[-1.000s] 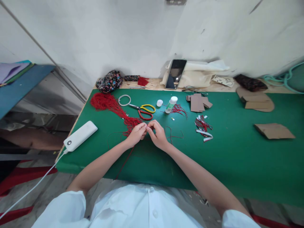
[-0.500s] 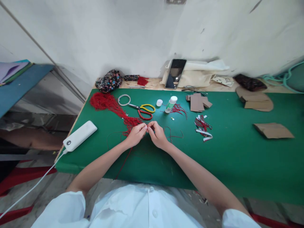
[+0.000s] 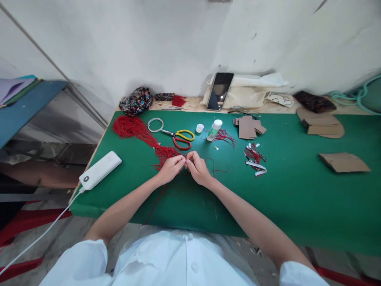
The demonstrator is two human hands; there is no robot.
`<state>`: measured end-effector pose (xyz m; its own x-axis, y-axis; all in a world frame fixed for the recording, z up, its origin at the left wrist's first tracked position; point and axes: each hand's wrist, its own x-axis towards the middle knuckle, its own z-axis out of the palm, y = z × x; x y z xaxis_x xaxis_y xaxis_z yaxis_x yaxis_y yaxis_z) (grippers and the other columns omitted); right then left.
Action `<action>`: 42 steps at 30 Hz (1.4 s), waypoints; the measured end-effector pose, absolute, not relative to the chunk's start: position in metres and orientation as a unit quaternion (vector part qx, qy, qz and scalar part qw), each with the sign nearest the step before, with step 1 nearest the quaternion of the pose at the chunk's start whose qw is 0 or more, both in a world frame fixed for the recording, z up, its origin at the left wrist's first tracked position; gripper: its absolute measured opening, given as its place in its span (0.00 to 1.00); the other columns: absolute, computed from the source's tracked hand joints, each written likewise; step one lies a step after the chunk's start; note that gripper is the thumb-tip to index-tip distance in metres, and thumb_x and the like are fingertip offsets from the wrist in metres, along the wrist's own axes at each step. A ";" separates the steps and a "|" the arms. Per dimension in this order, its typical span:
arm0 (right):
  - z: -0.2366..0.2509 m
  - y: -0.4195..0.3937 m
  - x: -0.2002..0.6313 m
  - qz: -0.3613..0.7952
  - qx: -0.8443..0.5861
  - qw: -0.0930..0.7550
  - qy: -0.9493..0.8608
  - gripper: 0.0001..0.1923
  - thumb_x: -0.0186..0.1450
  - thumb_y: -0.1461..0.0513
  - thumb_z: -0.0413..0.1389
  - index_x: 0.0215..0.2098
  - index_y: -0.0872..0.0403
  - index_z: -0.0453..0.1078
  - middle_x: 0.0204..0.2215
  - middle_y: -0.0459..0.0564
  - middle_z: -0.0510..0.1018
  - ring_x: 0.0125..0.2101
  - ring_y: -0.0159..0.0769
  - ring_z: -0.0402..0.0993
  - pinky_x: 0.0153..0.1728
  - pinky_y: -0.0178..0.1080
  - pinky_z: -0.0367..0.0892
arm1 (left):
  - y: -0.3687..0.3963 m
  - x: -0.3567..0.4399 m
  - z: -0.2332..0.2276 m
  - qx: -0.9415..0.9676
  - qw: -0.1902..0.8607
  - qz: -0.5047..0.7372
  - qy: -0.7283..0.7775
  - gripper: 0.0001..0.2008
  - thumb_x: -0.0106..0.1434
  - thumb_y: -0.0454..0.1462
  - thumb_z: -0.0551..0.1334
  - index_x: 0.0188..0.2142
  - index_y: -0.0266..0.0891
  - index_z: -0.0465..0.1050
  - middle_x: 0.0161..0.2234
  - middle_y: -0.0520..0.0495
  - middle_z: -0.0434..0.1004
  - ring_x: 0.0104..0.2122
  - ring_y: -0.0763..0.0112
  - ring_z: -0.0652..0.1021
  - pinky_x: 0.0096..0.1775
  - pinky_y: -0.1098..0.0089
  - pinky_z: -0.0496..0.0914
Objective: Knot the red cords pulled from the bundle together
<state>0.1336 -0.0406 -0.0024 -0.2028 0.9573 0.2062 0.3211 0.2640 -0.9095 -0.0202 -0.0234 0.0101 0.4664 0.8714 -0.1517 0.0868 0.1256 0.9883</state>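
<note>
My left hand (image 3: pixel 170 169) and my right hand (image 3: pixel 198 170) meet fingertip to fingertip over the green table. Both are closed in a pinch on thin red cord; the exact spot between the fingertips is too small to make out. One strand of red cord (image 3: pixel 155 204) runs from under my left hand toward the table's front edge. Another loose red cord (image 3: pixel 220 171) curls out to the right of my right hand. Behind my left hand lies a tangled bundle of red cord (image 3: pixel 131 128), reaching down to my fingers. Scissors (image 3: pixel 182 139) with yellow and red handles rest just beyond.
A glue bottle (image 3: pixel 214 130), its white cap (image 3: pixel 199 128) and cut red threads lie beyond my hands. A phone (image 3: pixel 220 91) leans at the back. Cardboard pieces (image 3: pixel 247 128) are on the right. A white power bank (image 3: pixel 100 171) with a cable sits left.
My hands stay together at nearly the same place, with only a slight shift of the fingertips. The other things lie as before.
</note>
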 end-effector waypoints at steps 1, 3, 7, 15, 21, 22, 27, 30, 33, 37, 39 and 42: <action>-0.002 -0.041 0.134 0.382 -0.471 0.420 -0.675 0.05 0.67 0.59 0.44 0.34 0.51 0.55 0.21 0.41 0.69 0.22 0.29 0.64 0.27 0.33 0.60 | -0.023 -0.020 0.010 0.588 0.625 0.311 0.409 0.16 0.62 0.48 0.58 0.28 0.38 0.66 0.17 0.57 0.56 0.18 0.79 0.57 0.21 0.74 0.50; -0.002 -0.041 0.134 0.387 -0.470 0.423 -0.671 0.05 0.68 0.59 0.44 0.34 0.51 0.55 0.21 0.41 0.69 0.21 0.29 0.65 0.26 0.33 0.60 | -0.023 -0.021 0.009 0.596 0.620 0.309 0.406 0.16 0.63 0.48 0.57 0.28 0.37 0.66 0.17 0.57 0.56 0.18 0.79 0.57 0.22 0.74 0.51; -0.002 -0.041 0.135 0.401 -0.469 0.430 -0.660 0.06 0.69 0.58 0.44 0.35 0.51 0.55 0.21 0.41 0.69 0.21 0.28 0.65 0.26 0.33 0.60 | -0.024 -0.021 0.010 0.605 0.618 0.302 0.401 0.18 0.63 0.49 0.56 0.28 0.37 0.66 0.17 0.57 0.56 0.18 0.80 0.57 0.22 0.74 0.52; -0.005 -0.036 0.144 0.356 -0.442 0.423 -0.707 0.06 0.70 0.57 0.42 0.41 0.51 0.55 0.22 0.42 0.72 0.22 0.30 0.67 0.28 0.34 0.61 | -0.023 -0.022 0.005 0.627 0.606 0.291 0.393 0.18 0.65 0.50 0.52 0.30 0.37 0.63 0.18 0.59 0.54 0.17 0.81 0.56 0.22 0.76 0.52; -0.002 -0.031 0.153 0.085 -0.438 0.282 -0.849 0.12 0.71 0.55 0.43 0.41 0.54 0.63 0.31 0.52 0.79 0.30 0.37 0.74 0.30 0.36 0.59 | -0.022 -0.022 -0.002 0.633 0.607 0.286 0.386 0.17 0.66 0.49 0.52 0.28 0.38 0.58 0.19 0.59 0.53 0.18 0.83 0.55 0.22 0.77 0.52; -0.001 -0.031 0.154 0.060 -0.432 0.270 -0.858 0.13 0.71 0.55 0.42 0.40 0.54 0.63 0.31 0.52 0.79 0.31 0.36 0.74 0.30 0.36 0.59 | -0.022 -0.022 -0.003 0.635 0.605 0.285 0.386 0.17 0.66 0.49 0.52 0.28 0.38 0.58 0.19 0.59 0.53 0.18 0.83 0.55 0.22 0.77 0.52; 0.001 -0.030 0.155 0.022 -0.412 0.261 -0.873 0.16 0.73 0.57 0.40 0.34 0.54 0.64 0.28 0.49 0.77 0.29 0.32 0.71 0.30 0.34 0.57 | -0.023 -0.022 -0.002 0.638 0.606 0.275 0.387 0.18 0.65 0.50 0.53 0.28 0.38 0.58 0.19 0.59 0.54 0.18 0.83 0.55 0.22 0.76 0.52; 0.000 -0.031 0.153 0.011 -0.399 0.275 -0.875 0.16 0.73 0.58 0.40 0.32 0.54 0.64 0.26 0.48 0.76 0.27 0.30 0.70 0.29 0.33 0.56 | -0.023 -0.021 0.000 0.626 0.619 0.274 0.386 0.19 0.64 0.51 0.54 0.27 0.38 0.57 0.19 0.59 0.52 0.18 0.83 0.55 0.21 0.76 0.51; -0.001 -0.032 0.152 -0.007 -0.390 0.298 -0.871 0.16 0.73 0.59 0.41 0.30 0.54 0.63 0.23 0.46 0.74 0.25 0.29 0.68 0.27 0.32 0.55 | -0.024 -0.019 0.003 0.601 0.640 0.283 0.385 0.20 0.64 0.52 0.53 0.27 0.38 0.57 0.18 0.60 0.50 0.16 0.83 0.53 0.20 0.76 0.50; -0.003 -0.032 0.150 -0.047 -0.372 0.339 -0.863 0.17 0.73 0.61 0.42 0.26 0.54 0.61 0.19 0.43 0.71 0.21 0.26 0.64 0.25 0.30 0.54 | -0.027 -0.016 0.006 0.565 0.670 0.299 0.377 0.21 0.62 0.54 0.54 0.27 0.39 0.57 0.17 0.61 0.48 0.15 0.83 0.52 0.18 0.76 0.47; -0.003 -0.031 0.151 -0.061 -0.366 0.351 -0.860 0.17 0.72 0.61 0.43 0.25 0.54 0.60 0.17 0.43 0.69 0.19 0.26 0.62 0.24 0.30 0.53 | -0.028 -0.016 0.008 0.553 0.684 0.300 0.370 0.22 0.62 0.54 0.55 0.27 0.39 0.57 0.17 0.61 0.48 0.15 0.83 0.53 0.18 0.76 0.47; -0.004 -0.032 0.151 -0.072 -0.365 0.358 -0.856 0.17 0.71 0.62 0.43 0.24 0.54 0.60 0.16 0.42 0.68 0.17 0.25 0.61 0.23 0.31 0.52 | -0.028 -0.016 0.009 0.547 0.696 0.295 0.359 0.21 0.62 0.53 0.56 0.27 0.38 0.57 0.17 0.61 0.49 0.15 0.83 0.53 0.18 0.76 0.47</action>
<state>0.1509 -0.0316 -0.0041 -0.4770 0.5742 0.6654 0.6777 0.7224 -0.1376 -0.0161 -0.0281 0.0091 0.5691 0.8030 -0.1770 -0.0176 0.2271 0.9737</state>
